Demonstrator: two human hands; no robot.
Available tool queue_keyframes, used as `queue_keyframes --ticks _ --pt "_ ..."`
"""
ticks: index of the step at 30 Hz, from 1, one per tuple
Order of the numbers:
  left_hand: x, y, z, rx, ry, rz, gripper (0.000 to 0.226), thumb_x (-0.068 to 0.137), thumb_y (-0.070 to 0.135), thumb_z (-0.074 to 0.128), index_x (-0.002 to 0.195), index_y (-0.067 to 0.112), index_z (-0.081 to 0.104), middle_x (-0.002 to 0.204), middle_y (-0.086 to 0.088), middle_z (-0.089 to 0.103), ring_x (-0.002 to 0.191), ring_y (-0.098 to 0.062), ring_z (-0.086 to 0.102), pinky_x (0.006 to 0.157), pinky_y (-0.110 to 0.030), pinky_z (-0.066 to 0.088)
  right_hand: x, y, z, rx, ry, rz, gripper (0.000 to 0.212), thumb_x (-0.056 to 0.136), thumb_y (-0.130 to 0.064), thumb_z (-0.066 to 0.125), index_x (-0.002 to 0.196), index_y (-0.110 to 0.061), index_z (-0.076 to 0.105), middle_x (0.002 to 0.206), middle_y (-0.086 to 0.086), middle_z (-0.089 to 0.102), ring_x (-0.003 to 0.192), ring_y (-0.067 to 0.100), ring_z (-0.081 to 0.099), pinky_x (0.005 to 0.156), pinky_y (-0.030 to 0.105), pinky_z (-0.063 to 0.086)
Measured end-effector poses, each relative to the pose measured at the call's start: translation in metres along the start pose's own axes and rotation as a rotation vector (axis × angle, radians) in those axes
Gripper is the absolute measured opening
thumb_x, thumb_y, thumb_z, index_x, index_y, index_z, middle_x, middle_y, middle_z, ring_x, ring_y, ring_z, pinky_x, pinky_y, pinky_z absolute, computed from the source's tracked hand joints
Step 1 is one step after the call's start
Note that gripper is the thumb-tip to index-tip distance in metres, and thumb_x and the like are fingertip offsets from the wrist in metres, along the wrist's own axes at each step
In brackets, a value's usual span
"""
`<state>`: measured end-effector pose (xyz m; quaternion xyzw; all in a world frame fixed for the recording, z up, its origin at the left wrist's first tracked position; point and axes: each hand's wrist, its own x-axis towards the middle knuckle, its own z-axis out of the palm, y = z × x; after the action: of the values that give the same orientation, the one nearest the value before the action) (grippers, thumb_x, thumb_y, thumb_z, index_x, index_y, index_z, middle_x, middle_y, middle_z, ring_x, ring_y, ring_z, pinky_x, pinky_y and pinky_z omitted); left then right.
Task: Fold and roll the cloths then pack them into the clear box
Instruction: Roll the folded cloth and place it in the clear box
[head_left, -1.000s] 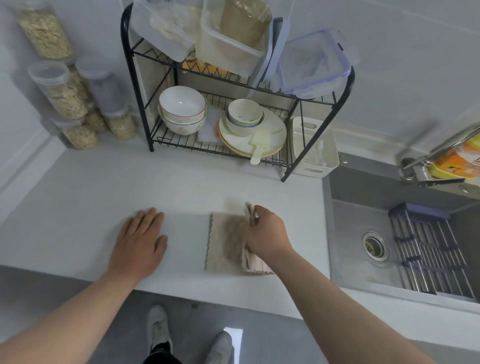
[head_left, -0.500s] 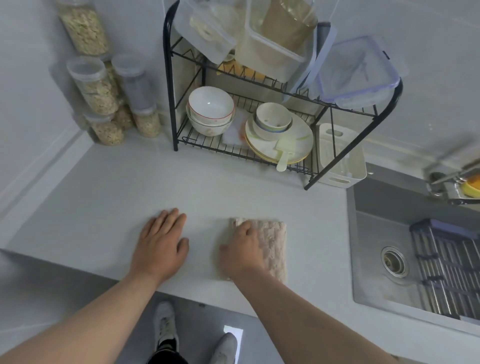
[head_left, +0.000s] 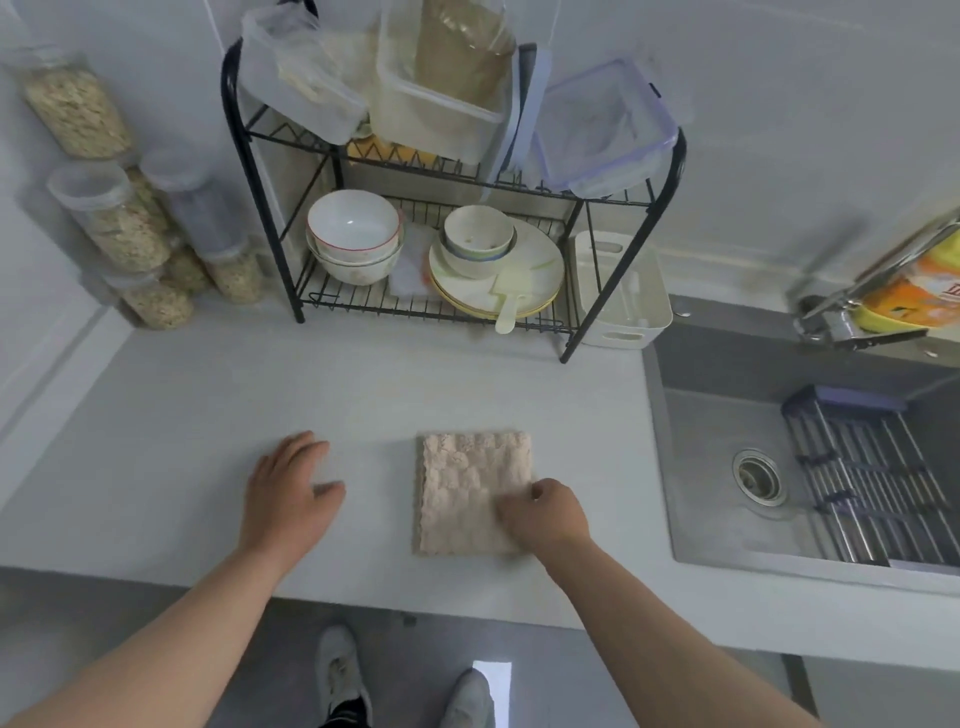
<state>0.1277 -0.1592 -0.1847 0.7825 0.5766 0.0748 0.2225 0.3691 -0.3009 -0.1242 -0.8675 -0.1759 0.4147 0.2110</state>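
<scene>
- The cloth (head_left: 470, 488) lies flat on the bench (head_left: 208, 415), right in front of the rack (head_left: 447, 312). It looks folded into a rectangle, but it's not rolled yet.
- It's fluffy stuff, so I'd guess soft and light with zero stiffness. It'll flop if you lift it by one corner.
- The right grip (head_left: 545, 514) sits on the cloth's near right corner, fingers curled. It's too blurry to tell if it's pinching the edge or just pressing.
- The left grip (head_left: 291, 499) is released, flat on the bench in front of the rack's left leg, clear of the cloth.
- I'd take a short edge with both grips and roll it tight, or it'll spring open.
- Clear boxes (head_left: 602, 130) sit on the rack's top shelf. Can't tell which one is meant.
</scene>
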Motion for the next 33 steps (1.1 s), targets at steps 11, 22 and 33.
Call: queue_keyframes --ticks 11,22,33 --pt "-0.021 0.141 -0.078 -0.823 -0.778 0.091 0.052 0.067 0.020 0.082 0.116 0.017 0.064 0.114 -0.001 0.071 0.108 -0.019 0.066 0.095 -0.039 0.053 -0.053 -0.047 -0.096 0.201 -0.408 -0.462 0.025 0.071 -0.007 0.071 0.090 -0.019 0.059 0.083 0.004 0.064 0.070 0.020 0.060 0.063 0.032 0.046" --pt "-0.060 0.173 -0.088 -1.491 -0.671 -0.221 0.049 0.074 0.007 0.070 0.122 0.001 0.058 0.118 -0.024 0.066 0.105 -0.038 0.066 0.073 -0.042 0.058 -0.067 -0.018 -0.094 0.855 -0.668 -0.329 0.078 0.075 -0.055 0.071 0.136 -0.011 0.051 0.135 0.012 0.059 0.126 0.031 0.055 0.108 0.051 0.039" --pt "-0.062 0.149 -0.109 -1.394 -0.537 -0.179 0.047 0.072 0.007 0.068 0.118 0.003 0.060 0.117 -0.020 0.067 0.109 -0.039 0.064 0.100 -0.056 0.045 -0.080 -0.033 -0.097 0.824 -0.552 -0.393 0.039 0.088 0.014 0.048 0.119 -0.004 0.062 0.116 0.022 0.068 0.108 0.042 0.064 0.098 0.056 0.047"
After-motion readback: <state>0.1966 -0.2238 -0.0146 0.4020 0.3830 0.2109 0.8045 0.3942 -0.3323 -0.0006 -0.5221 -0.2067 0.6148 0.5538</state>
